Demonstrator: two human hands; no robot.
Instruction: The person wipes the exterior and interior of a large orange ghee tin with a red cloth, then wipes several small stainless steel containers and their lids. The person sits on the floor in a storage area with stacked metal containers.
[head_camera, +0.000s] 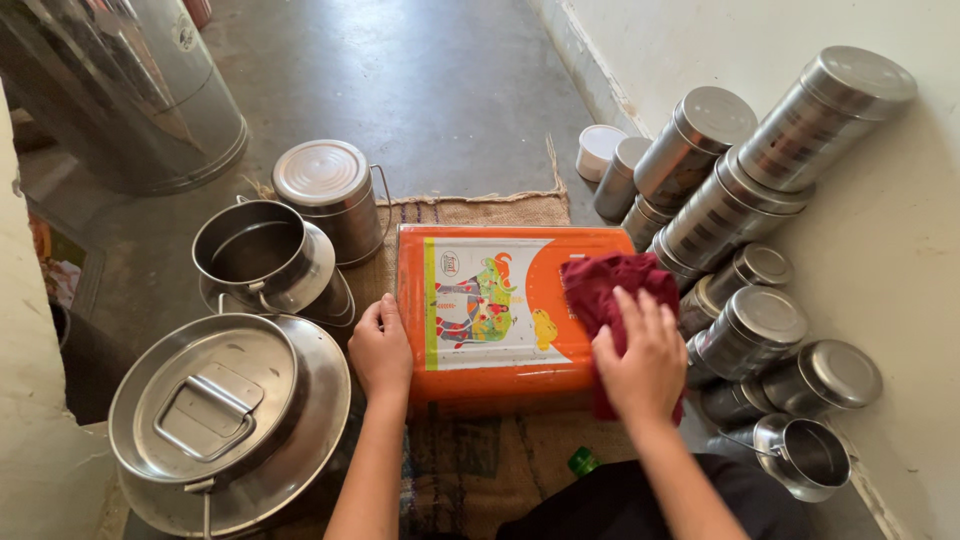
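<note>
A large orange rectangular metal tin (500, 310) lies flat on a brown burlap mat (480, 460) on the grey concrete floor (430, 80), directly ahead of the person and between both hands. The left hand (380, 350) rests against the tin's left edge, fingers curled loosely over the rim and holding it steady. The right hand (640, 355) lies on the tin's right end, fingers spread and pressing a dark red cloth (605, 280) flat against the top face; the cloth bunches up beyond the fingertips and a strip of it hangs over the tin's near edge under the wrist. The tin's upper face carries a pale printed panel with a colourful animal picture, bordered by a green stripe on the left and plain orange on the right, and its near side is bare orange. Left of the tin stand a wide steel pot with a flat handled lid (215, 405), an open steel pail (255, 250) and a lidded steel canister (325, 190). Right of the tin, lidded steel containers (745, 330) lie stacked on their sides against the pale wall (900, 250), and a small open steel cup (805, 455) sits nearest the person.
</note>
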